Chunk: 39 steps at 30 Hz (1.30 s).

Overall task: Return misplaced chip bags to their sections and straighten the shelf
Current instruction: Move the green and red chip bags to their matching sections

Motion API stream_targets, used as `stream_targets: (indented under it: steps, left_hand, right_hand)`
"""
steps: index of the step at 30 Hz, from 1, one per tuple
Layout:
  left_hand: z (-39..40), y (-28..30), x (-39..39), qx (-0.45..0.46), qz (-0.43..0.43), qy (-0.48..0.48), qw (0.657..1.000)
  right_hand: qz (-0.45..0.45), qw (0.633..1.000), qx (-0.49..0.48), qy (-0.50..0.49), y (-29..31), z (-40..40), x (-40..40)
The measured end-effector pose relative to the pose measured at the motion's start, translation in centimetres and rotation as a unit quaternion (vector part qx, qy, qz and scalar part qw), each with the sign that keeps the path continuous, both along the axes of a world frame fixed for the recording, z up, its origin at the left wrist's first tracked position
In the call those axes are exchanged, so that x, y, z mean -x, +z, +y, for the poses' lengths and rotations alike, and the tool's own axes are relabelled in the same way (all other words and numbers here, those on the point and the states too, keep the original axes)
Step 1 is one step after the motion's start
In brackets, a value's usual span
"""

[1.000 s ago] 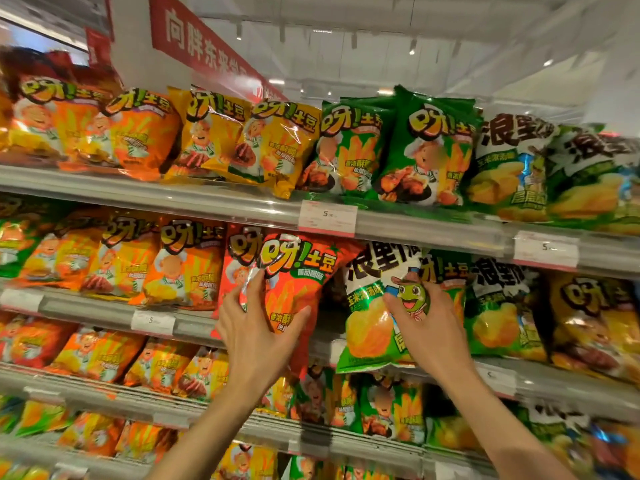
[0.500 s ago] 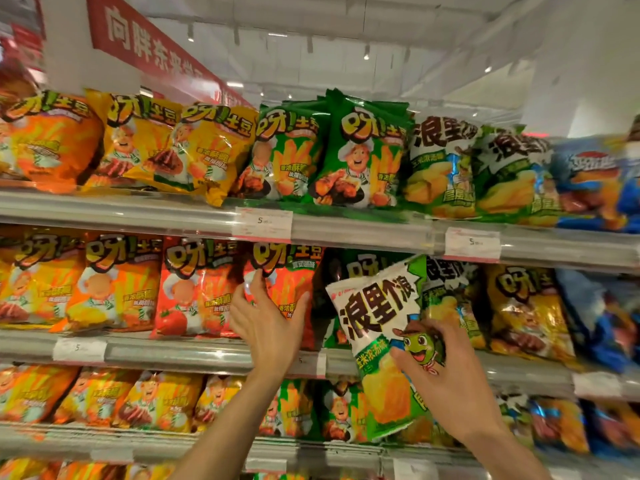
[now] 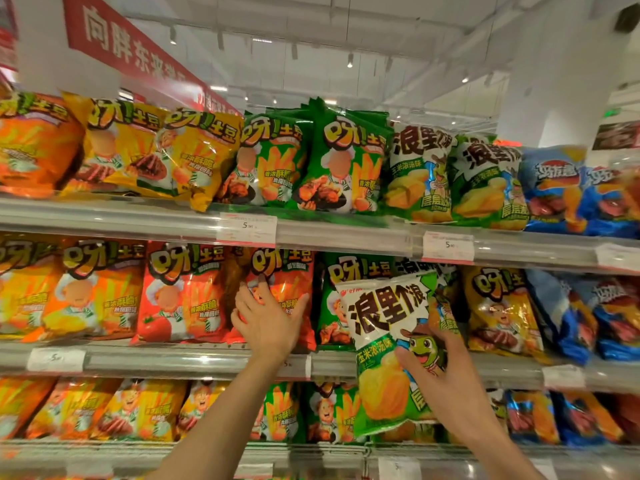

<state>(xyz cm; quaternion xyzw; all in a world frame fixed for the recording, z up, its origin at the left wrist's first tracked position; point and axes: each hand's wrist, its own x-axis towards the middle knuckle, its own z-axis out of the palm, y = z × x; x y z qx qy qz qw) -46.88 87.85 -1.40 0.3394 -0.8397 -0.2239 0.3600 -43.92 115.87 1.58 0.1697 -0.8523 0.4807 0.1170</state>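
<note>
The white-and-green chip bag (image 3: 388, 344) looks light, puffy and crinkly, so we hold its side gently in our right hand (image 3: 446, 379) while our left hand (image 3: 268, 322) presses flat on the red bag (image 3: 287, 292).

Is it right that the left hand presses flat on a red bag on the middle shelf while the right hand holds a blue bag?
Not quite. In the head view the right hand holds a white-and-green bag, not blue. The left hand does press flat on the red bag.

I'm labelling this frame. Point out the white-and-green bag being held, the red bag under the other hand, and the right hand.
white-and-green bag (image 3: 382, 317): head view, black lettering.
red bag (image 3: 292, 275): head view, upper front.
right hand (image 3: 438, 382): head view, back of hand.
</note>
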Motion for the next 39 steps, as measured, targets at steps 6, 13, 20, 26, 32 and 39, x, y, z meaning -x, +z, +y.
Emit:
stream_targets:
  steps: [6,13,20,26,32,39]
  left_hand:
    - [-1.0,0.3,-1.8,-0.02,-0.021,-0.064,0.998]
    - [-0.4,-0.3,-6.8,-0.005,0.14,-0.18,0.974]
    - [5.7,0.6,-10.4,-0.15,0.074,-0.439,0.883]
    - [12.7,1.4,-9.1,-0.222,0.075,-0.476,0.848]
    - [22.5,1.6,-3.8,-0.235,0.089,-0.46,0.852]
    - [33.4,1.5,3.7,-0.262,0.076,-0.46,0.845]
  right_hand:
    - [-0.032,0.999,0.034,-0.012,-0.1,0.2,-0.4]
    - [-0.047,0.997,0.057,-0.021,-0.3,-0.3,-1.2]
    - [-0.069,0.993,0.093,0.0,-0.2,-0.4,-2.2]
    - [-0.074,0.992,0.099,0.026,-0.1,4.3,-0.4]
    - [-0.073,0.988,0.122,0.052,0.2,13.9,5.1]
    - [-0.076,0.989,0.121,0.041,0.6,24.5,12.2]
